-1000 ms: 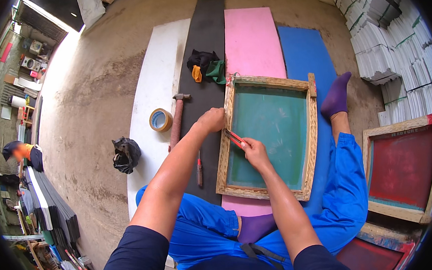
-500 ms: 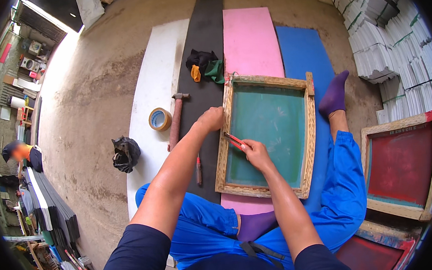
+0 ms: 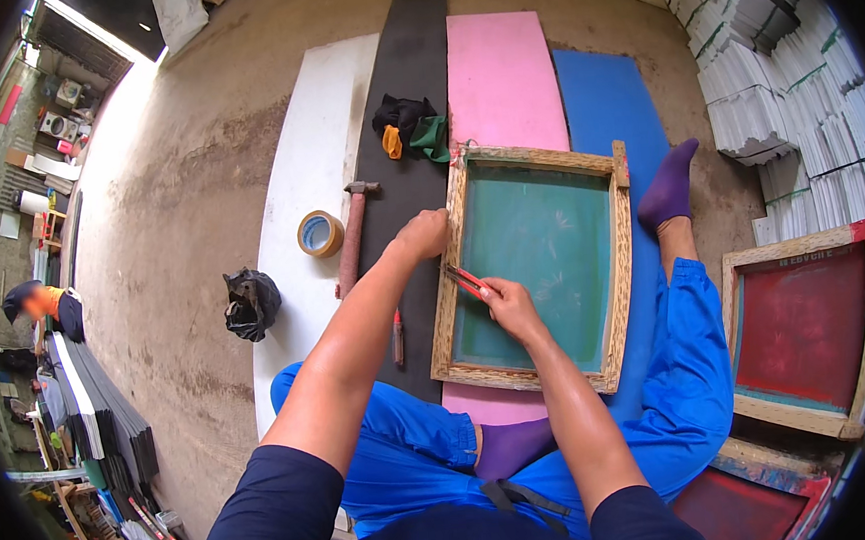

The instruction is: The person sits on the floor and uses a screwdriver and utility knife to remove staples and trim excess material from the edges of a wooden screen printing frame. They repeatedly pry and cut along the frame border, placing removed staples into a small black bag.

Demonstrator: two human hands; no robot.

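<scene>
A wooden screen printing frame (image 3: 614, 287) with green mesh (image 3: 537, 253) lies before me, tilted slightly. My left hand (image 3: 422, 235) is closed at its left rail, fingertips against the outer edge; what lies under them is hidden. My right hand (image 3: 510, 305) reaches over the mesh from below, wrapped round a slim red utility knife (image 3: 469, 280). The knife's tip touches the left rail just below my left hand. Left of the frame lie a hammer (image 3: 355, 235) with a reddish-brown handle and a small red-and-dark hand tool (image 3: 398, 338).
White, black (image 3: 408, 61), pink (image 3: 499, 75) and blue boards lie side by side underneath. A tape roll (image 3: 321, 235), black plastic bag (image 3: 252, 305) and dark cloth bundle (image 3: 402, 117) are to the left. Red-mesh frames (image 3: 803, 334) and paper stacks (image 3: 751, 97) stand right. Another person (image 3: 49, 307) is far left.
Little differs. Both hands keep their places at the left rail, and the knife stays against the wood. The frame has shifted up very slightly in the view.
</scene>
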